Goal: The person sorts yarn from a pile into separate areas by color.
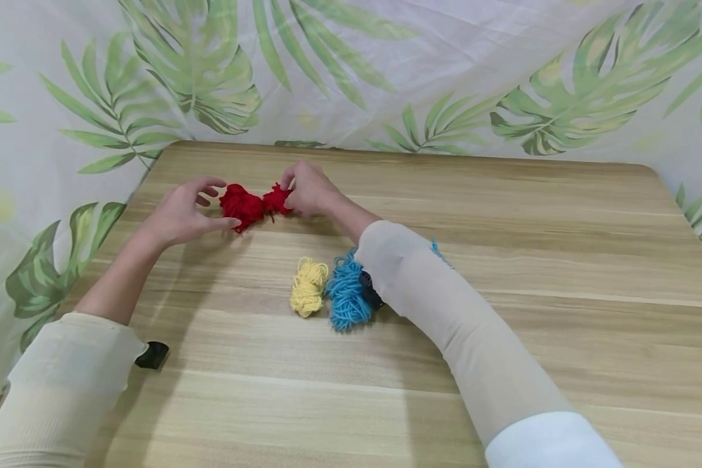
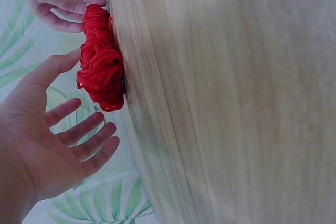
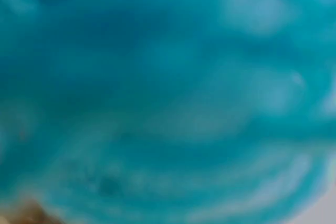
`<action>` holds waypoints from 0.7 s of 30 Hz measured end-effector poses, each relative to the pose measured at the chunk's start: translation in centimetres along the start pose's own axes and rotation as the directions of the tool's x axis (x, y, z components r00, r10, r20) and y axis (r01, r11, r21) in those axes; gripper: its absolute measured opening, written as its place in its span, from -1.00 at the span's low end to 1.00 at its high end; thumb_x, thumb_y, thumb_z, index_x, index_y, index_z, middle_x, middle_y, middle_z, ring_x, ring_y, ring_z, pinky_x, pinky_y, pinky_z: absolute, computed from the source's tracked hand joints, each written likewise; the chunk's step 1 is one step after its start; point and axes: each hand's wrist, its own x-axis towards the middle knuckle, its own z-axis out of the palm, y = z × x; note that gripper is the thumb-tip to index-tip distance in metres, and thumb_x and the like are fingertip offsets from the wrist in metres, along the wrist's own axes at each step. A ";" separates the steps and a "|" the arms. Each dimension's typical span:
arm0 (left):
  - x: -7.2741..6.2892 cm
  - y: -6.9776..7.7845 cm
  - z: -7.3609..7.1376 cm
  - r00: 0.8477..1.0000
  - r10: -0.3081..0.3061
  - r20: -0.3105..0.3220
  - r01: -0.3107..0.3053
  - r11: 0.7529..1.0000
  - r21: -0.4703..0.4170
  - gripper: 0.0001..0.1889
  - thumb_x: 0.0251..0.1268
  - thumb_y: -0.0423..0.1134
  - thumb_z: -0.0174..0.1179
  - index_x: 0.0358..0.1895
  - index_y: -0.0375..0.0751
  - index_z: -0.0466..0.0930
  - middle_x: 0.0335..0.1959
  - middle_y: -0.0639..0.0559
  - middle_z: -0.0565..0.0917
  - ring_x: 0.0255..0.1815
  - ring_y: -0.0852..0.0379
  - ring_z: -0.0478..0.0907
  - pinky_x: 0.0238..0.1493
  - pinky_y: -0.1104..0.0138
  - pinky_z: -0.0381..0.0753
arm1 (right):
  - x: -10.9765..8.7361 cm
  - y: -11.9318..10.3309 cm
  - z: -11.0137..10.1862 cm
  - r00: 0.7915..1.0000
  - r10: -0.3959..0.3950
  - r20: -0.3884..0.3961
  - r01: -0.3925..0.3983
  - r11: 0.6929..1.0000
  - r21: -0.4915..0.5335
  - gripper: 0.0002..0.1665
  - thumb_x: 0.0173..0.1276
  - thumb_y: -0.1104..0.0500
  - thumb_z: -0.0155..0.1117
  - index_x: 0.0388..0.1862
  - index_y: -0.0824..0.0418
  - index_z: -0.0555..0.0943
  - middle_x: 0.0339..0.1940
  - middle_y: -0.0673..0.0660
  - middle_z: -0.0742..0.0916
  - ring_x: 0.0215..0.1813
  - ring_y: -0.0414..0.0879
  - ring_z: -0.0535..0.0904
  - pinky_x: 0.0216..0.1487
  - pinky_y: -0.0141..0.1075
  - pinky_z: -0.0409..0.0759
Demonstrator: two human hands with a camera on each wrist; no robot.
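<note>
A bundle of red yarn (image 1: 242, 207), tied narrow between a large and a small lobe, lies near the far left of the table. My left hand (image 1: 181, 211) is at its large end, fingers spread and thumb by the yarn's near edge. In the left wrist view the left hand's palm (image 2: 47, 135) faces the yarn (image 2: 102, 72), its fingers apart from it. The right hand (image 1: 309, 188) pinches the small end between thumb and fingers. Below my right forearm lie a yellow yarn bundle (image 1: 309, 287) and a blue yarn bundle (image 1: 349, 296), the blue one partly hidden.
The wooden table (image 1: 561, 260) meets a leaf-print cloth (image 1: 351, 78) along its back edge. Black wrist cameras show below the left sleeve (image 1: 152, 355) and by the right sleeve (image 1: 433, 292). Blurred blue yarn (image 3: 168, 77) fills most of the right wrist view.
</note>
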 end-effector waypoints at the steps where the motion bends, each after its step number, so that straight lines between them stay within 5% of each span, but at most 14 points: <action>1: 0.0 0.0 0.0 1.000 0.002 -0.001 -0.002 1.000 0.000 -0.16 0.25 -0.12 0.49 0.47 -0.42 0.28 0.31 -0.51 0.43 0.24 -0.47 0.43 0.23 -0.26 0.46 | 0.0 0.0 0.0 1.000 -0.003 0.002 0.003 1.000 0.003 -0.73 0.39 0.36 0.36 0.04 0.26 0.62 -0.06 0.17 0.70 -0.58 -0.15 0.52 -0.51 -0.39 0.58; 13: -0.4 0.4 -0.2 1.000 0.015 -0.009 -0.015 1.000 -0.005 -0.17 0.25 -0.14 0.49 0.47 -0.44 0.27 0.31 -0.53 0.43 0.24 -0.48 0.42 0.23 -0.27 0.45 | -1.4 0.0 -1.6 0.999 -0.031 0.011 0.031 1.000 0.006 -0.66 0.37 0.28 0.39 0.11 0.27 0.64 0.14 0.18 0.68 -0.18 -0.07 0.64 -0.29 -0.33 0.62; 21: -0.6 0.7 -0.5 0.999 0.031 -0.007 -0.031 0.999 -0.020 -0.17 0.27 -0.16 0.48 0.48 -0.45 0.26 0.31 -0.54 0.41 0.26 -0.49 0.39 0.24 -0.29 0.43 | -2.5 0.3 -2.9 0.999 -0.011 0.036 0.009 0.999 0.050 -0.59 0.39 0.29 0.38 0.19 0.30 0.59 0.05 0.17 0.72 -0.10 0.05 0.71 -0.17 -0.12 0.73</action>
